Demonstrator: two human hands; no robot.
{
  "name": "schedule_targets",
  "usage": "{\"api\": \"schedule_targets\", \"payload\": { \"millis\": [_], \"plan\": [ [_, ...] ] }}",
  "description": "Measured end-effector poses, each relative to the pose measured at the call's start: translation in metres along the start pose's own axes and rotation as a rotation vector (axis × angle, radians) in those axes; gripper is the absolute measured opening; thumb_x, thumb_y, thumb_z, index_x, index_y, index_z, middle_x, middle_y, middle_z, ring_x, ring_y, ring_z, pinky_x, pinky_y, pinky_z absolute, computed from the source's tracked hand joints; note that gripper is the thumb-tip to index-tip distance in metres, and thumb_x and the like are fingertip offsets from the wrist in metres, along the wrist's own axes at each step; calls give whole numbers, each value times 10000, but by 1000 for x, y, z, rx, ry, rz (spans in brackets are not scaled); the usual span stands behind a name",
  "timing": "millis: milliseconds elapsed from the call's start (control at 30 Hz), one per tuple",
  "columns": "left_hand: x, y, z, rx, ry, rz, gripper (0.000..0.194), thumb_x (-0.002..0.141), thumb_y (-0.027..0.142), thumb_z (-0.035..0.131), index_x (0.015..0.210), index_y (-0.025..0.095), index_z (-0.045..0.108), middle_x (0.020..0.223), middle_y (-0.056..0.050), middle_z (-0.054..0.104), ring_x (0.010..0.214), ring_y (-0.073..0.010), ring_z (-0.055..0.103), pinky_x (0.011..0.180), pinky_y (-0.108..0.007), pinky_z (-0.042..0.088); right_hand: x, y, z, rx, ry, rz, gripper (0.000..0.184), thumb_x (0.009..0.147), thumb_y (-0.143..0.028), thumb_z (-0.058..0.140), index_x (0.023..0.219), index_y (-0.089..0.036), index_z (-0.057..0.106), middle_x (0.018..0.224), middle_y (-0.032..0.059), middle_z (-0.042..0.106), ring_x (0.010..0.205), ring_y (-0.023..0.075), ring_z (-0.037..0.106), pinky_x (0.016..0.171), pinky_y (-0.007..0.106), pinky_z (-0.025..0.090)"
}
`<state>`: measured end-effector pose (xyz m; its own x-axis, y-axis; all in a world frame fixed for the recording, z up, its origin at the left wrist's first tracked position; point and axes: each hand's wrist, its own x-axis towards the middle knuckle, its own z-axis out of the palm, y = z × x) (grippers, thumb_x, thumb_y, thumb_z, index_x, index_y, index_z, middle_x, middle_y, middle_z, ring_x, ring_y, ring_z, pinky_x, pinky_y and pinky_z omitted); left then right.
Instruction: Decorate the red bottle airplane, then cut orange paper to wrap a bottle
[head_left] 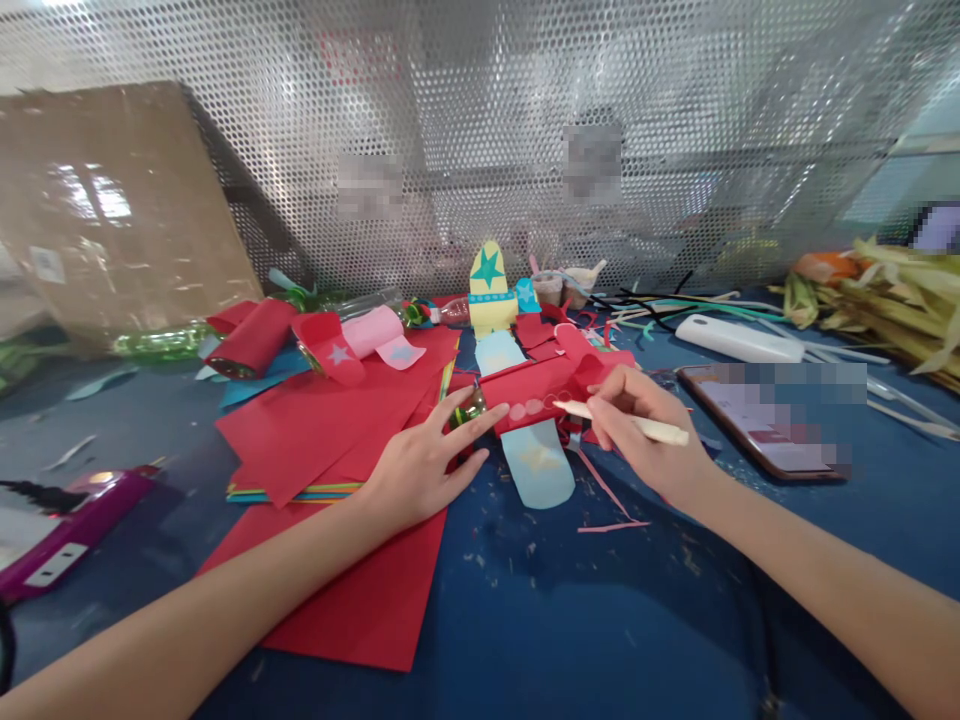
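Note:
Red paper wraps a bottle, forming the body of a paper airplane (pixel 529 385) with pale blue wings (pixel 540 470). A row of pale pink round spots runs along its side, with faint circle outlines further right. My left hand (pixel 424 460) is open, fingers spread, its fingertips touching the body's left end around the greenish bottle neck (pixel 470 405). Pinched in my right hand (pixel 645 430) is a cream-coloured pen (pixel 660 430), its tip at the circle outlines on the red paper. My right fingers partly hide the airplane's tail end.
Red paper sheets (pixel 360 590) lie under my left forearm. Behind them are red paper-wrapped rolls (pixel 255 340) and a yellow piece with a green star (pixel 489 275). A phone (pixel 757 425) and a white device (pixel 739 340) lie right; a purple power strip (pixel 82 540) lies left. Perforated metal (pixel 450 110) stands behind.

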<state>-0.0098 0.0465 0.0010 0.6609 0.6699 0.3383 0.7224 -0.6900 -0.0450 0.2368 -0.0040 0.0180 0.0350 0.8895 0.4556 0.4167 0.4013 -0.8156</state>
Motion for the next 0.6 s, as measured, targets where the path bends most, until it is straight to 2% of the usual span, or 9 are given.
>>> {"api": "schedule_targets", "payload": {
  "millis": [67, 233, 400, 600],
  "plan": [
    [0, 0, 0, 0, 2, 5, 443, 935, 389, 367, 1378, 378, 369, 1423, -75, 378, 848, -185, 653, 629, -310, 550, -1, 2, 1, -55, -3, 3, 237, 862, -336, 490, 679, -229, 382, 497, -66, 451, 437, 95, 407, 444, 246, 324],
    [0, 0, 0, -7, 6, 10, 442, 935, 391, 365, 1377, 377, 371, 1419, -72, 380, 875, -191, 651, 642, -313, 553, -3, 6, 0, -111, -23, -36, 117, 814, -235, 549, 779, -224, 438, 660, -38, 552, 535, 104, 525, 506, 232, 408],
    [-1, 0, 0, -3, 2, 0, 445, 935, 394, 369, 1380, 390, 361, 1431, -66, 368, 860, -177, 651, 642, -298, 548, -2, 10, 1, -177, 2, -29, 133, 816, -205, 542, 749, -230, 429, 611, -57, 519, 479, 87, 483, 470, 211, 377],
    [0, -1, 1, 0, 15, 7, 453, 934, 394, 373, 1386, 389, 352, 1426, -71, 373, 853, -176, 648, 630, -292, 546, -2, 11, 1, -189, -19, -49, 132, 825, -212, 542, 757, -233, 431, 626, -56, 535, 490, 86, 501, 465, 200, 378]
  ]
}}
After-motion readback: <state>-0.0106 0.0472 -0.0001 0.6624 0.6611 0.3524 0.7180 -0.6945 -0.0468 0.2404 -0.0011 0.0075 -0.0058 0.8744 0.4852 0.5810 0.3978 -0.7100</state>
